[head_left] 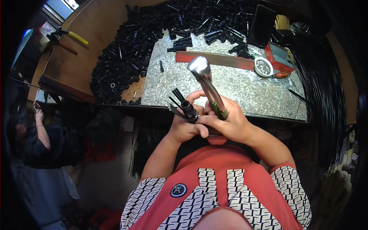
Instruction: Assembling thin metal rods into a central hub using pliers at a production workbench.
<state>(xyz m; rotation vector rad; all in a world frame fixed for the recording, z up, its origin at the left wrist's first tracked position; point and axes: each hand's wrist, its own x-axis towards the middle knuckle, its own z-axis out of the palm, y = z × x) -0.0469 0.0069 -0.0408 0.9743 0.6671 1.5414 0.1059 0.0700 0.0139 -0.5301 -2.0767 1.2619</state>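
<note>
L hand (182,129) grips blk tube (188,109) + thin blk rods (176,111); R hand (233,118) closed on green-handled chrome tool (209,88), both approx. mid front edge of bench (249,94). Bench room runs back to red/gray bar (218,60); blk parts (115,69) crowd back & L edges.

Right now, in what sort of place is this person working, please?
Probably a small assembly workshop: many small black parts lie piled on a worktable, long thin black rods lie at its right side, and the right hand holds a shiny metal tool.
</note>
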